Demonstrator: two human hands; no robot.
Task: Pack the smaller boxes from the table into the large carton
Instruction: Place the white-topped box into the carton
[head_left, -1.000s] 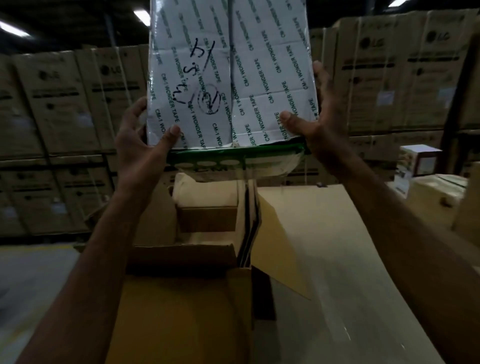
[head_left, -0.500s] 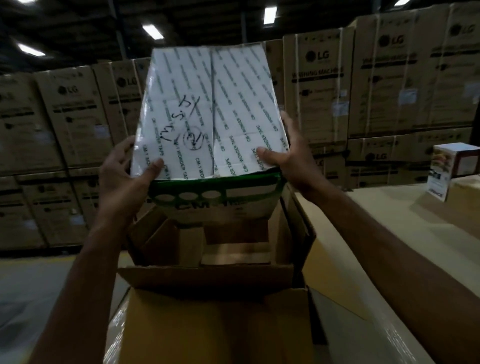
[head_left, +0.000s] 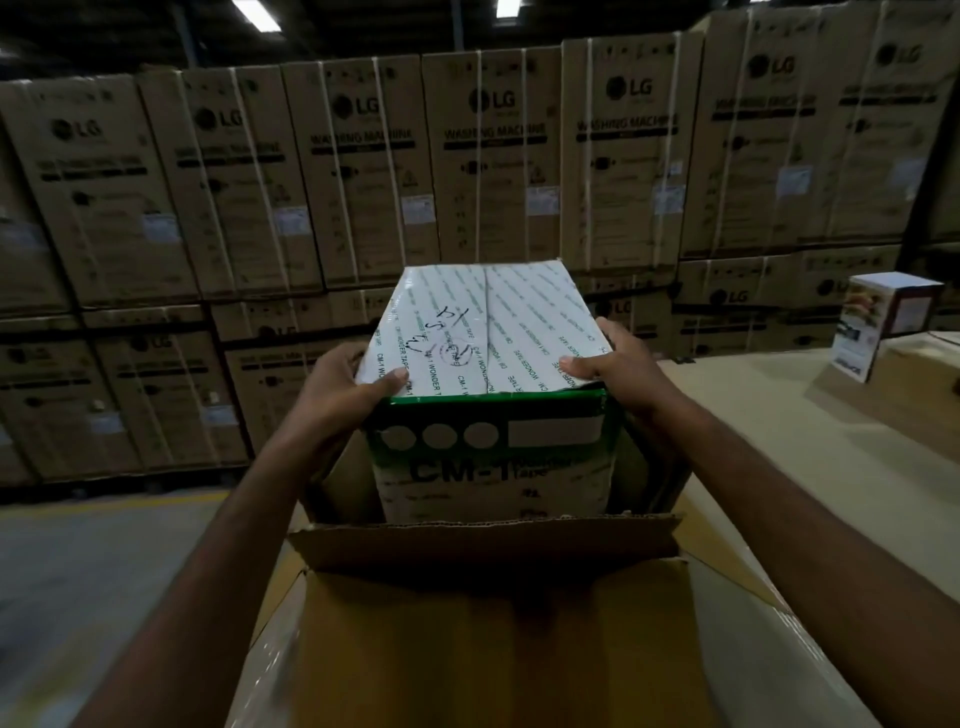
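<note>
1. My left hand (head_left: 345, 395) grips the near left corner of the white box (head_left: 488, 332). The thumb lies flat on the lid and the fingers curl down the left side, out of sight.
2. My right hand (head_left: 618, 369) grips the near right corner in the same way, thumb on the lid and fingers wrapped round the right side.
3. The box is held upright and level between my two hands, both of them at its top edge. Its green-banded front, with three white circles and a white panel, faces me.
4. The lid carries rows of printed tape wording, and there are pen marks and a drawn circle near my left thumb.
5. The lower part of the box is inside the open large carton (head_left: 483, 540). The carton's near flap stands across the bottom of the box and hides its base, so I cannot tell whether it rests on anything inside.
6. Side flaps of the carton rise just beside the box, under my wrists.
7. A pale brown counter (head_left: 753, 415) runs along the carton's right side.
8. A smaller box (head_left: 883, 322) with a picture label stands at the far right, well apart from both hands.
9. Behind everything is a wall of stacked washing machine cartons (head_left: 493, 156), brown and strapped, with grey floor (head_left: 104, 545) at the left.
</note>
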